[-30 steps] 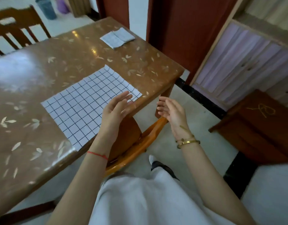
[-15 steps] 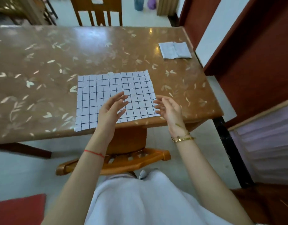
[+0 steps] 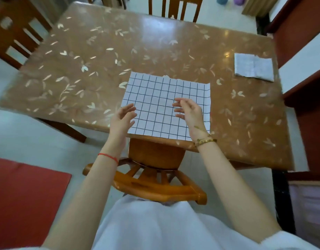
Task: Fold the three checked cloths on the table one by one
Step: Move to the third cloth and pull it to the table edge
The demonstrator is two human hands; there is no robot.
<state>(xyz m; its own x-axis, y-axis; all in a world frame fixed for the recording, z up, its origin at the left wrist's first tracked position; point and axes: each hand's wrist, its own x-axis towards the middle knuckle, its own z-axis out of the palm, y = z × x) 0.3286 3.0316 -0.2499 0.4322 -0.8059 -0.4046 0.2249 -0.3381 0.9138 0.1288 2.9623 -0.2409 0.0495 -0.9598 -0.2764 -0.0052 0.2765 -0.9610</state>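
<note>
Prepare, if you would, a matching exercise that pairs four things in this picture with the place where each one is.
Things:
1. spread cloth
2. folded cloth
3. left hand
4. right hand

Places:
A. on the far right part of the table
B. above the right half of the spread cloth
C. flat at the near edge of the table
D. at the left edge of the spread cloth

Pairs: 1-C, 2-A, 3-D, 4-B
</note>
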